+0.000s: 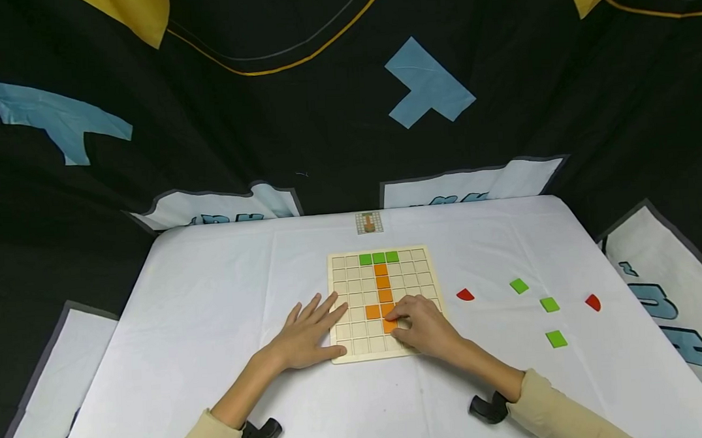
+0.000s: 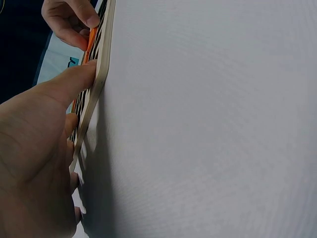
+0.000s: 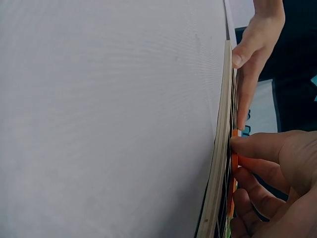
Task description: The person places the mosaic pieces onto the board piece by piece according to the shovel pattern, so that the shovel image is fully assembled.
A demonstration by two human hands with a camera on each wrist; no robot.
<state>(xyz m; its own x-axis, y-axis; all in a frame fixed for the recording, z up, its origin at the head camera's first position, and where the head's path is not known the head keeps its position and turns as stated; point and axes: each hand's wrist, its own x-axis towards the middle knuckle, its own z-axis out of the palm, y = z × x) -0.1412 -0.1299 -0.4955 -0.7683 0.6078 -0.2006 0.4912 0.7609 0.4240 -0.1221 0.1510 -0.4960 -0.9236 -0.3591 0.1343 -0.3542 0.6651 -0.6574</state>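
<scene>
A wooden grid board [image 1: 352, 347] lies on the white-covered table. Three green square tiles [image 1: 379, 258] form a row near its far edge, and several orange square tiles [image 1: 383, 282] run down from them in a column, with one orange tile [image 1: 372, 312] to the left. My right hand [image 1: 425, 327] pinches an orange tile [image 3: 235, 153] at the column's near end; its fingers partly cover the tiles there. My left hand [image 1: 302, 339] rests with spread fingers on the board's left edge, its thumb near the front corner.
Right of the board lie two red quarter-round pieces [image 1: 465, 295] and three loose green tiles [image 1: 549, 304]. A small picture card [image 1: 369, 223] lies beyond the board at the table's far edge. Black cloth [image 1: 335, 128] hangs behind the table.
</scene>
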